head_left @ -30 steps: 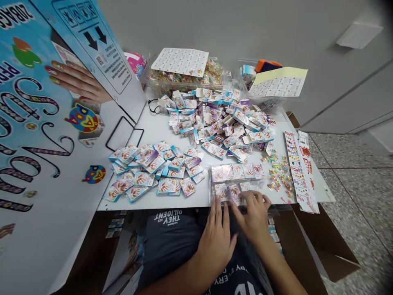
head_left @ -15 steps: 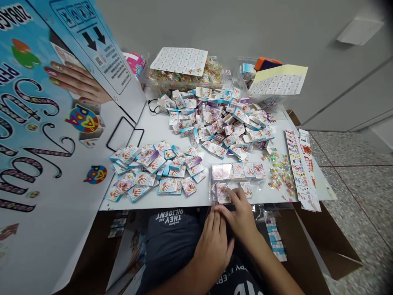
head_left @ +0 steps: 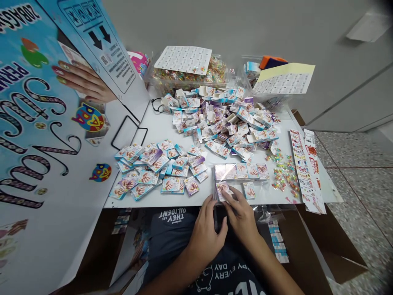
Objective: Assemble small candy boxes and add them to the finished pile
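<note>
A clear plastic bag (head_left: 262, 185) lies at the table's front edge with a row of small printed boxes (head_left: 241, 170) along its far side. My right hand (head_left: 242, 215) grips a purple-and-white small box (head_left: 222, 190) at the bag's near left part, its thumb and fingertips on the box's right side. Another small box (head_left: 249, 190) sits just right of those fingers. At the bag's near left corner is my left hand (head_left: 205, 229), fingers stretched forward and thumb apart; whether its fingertips touch the film is unclear.
Closed small boxes (head_left: 153, 168) are heaped at left, opened ones (head_left: 227, 123) behind. Colourful tiny packets (head_left: 284, 174) and sticker strips (head_left: 301, 168) lie at right. Clear tubs (head_left: 190, 80) stand at the back. A large printed carton (head_left: 76, 155) walls the left side; cardboard boxes (head_left: 331, 246) sit below.
My left hand has drawn away from my right thumb and spread its thumb out. The gripped box has tilted, and the box beside it now stands straighter. The camera view has shifted slightly.
</note>
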`<state>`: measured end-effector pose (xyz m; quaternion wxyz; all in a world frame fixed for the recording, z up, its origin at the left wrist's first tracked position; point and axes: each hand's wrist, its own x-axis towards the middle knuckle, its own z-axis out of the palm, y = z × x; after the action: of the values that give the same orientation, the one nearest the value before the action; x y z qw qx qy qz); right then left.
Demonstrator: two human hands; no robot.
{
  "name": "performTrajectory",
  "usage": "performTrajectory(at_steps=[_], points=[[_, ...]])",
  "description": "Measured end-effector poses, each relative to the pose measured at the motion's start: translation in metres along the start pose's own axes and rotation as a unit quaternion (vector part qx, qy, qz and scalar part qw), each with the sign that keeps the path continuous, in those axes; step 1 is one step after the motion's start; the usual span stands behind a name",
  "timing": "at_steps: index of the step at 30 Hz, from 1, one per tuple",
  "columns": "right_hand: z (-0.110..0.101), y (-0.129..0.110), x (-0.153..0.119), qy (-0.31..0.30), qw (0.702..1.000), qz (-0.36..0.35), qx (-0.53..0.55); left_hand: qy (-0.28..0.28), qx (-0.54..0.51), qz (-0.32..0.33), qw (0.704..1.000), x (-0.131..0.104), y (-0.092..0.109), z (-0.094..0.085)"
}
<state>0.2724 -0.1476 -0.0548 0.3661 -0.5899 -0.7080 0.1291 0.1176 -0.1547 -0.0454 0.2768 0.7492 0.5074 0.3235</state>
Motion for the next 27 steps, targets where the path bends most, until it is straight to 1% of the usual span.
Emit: performTrajectory(at_steps=[2, 4, 8, 10, 12, 14, 17, 21, 24, 27], points=[[0.002, -0.002, -0.002, 0.006, 1.0, 0.011, -0.002, -0.004, -0.025, -0.02, 0.999, 0.003, -0.003, 0.004], [0.003, -0.001, -0.003, -0.008, 1.0, 0.004, 0.0, -0.006, -0.033, -0.029, 0.999, 0.005, -0.007, 0.005], [0.0, 0.006, -0.005, -0.064, 0.998, -0.023, -0.006, -0.003, -0.024, -0.004, 1.0, 0.006, -0.013, 0.005], [0.001, 0.009, -0.005, -0.072, 0.996, -0.038, -0.028, 0.003, -0.029, -0.007, 1.0, 0.007, -0.014, 0.006], [0.005, 0.011, -0.005, -0.047, 0.997, -0.045, -0.049, 0.003, -0.042, -0.017, 0.999, 0.009, -0.014, 0.009], [0.011, 0.013, -0.002, -0.011, 0.998, -0.032, -0.057, 0.0, -0.05, -0.022, 0.998, 0.014, -0.013, 0.014], [0.02, 0.014, 0.007, 0.023, 0.998, -0.006, -0.055, 0.004, -0.042, -0.012, 0.999, 0.024, -0.012, 0.021], [0.023, 0.017, 0.017, 0.039, 0.997, 0.002, -0.068, 0.007, -0.023, 0.002, 1.0, 0.031, -0.014, 0.025], [0.024, 0.018, 0.017, 0.032, 0.998, 0.008, -0.048, 0.006, 0.008, 0.014, 1.0, 0.028, -0.017, 0.027], [0.026, 0.015, 0.015, 0.035, 0.999, 0.011, -0.04, 0.015, 0.033, 0.02, 0.999, 0.024, -0.021, 0.027]])
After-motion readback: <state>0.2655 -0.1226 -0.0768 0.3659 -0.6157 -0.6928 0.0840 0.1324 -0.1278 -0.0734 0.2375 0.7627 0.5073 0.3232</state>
